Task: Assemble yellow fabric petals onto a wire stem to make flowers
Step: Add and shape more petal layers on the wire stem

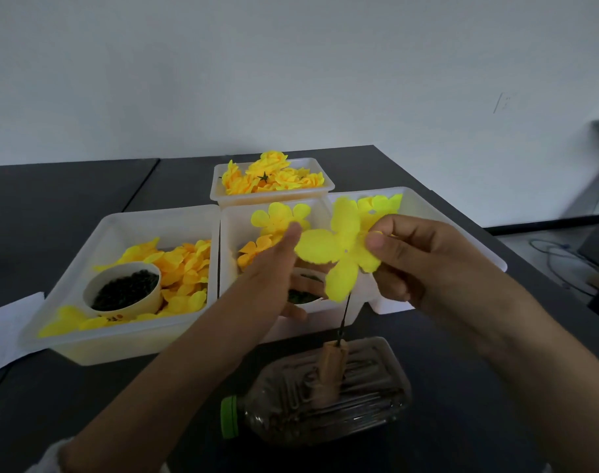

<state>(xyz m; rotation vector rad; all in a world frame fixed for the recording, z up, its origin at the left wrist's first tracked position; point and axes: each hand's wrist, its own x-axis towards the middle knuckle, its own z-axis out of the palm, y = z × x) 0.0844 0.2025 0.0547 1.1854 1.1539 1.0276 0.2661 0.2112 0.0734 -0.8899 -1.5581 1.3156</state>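
A yellow fabric petal piece (339, 254) with several lobes sits at the top of a thin dark wire stem (344, 317). The stem stands upright in a wooden peg (332, 367) fixed on a clear plastic bottle (325, 401) that lies on its side. My right hand (424, 264) pinches the petal's right lobe between thumb and fingers. My left hand (267, 271) reaches in from the left. Its thumb touches the edge of the left lobe, and its fingers stretch out behind the petal, mostly hidden.
Four white bins stand on the dark table (52, 189): a left bin (120, 336) with loose petals and a cup of dark beads (124, 291), a middle bin (230, 227), a right bin (462, 233), and a far bin (219, 196) of finished yellow flowers (274, 175). White paper (8, 332) lies at left.
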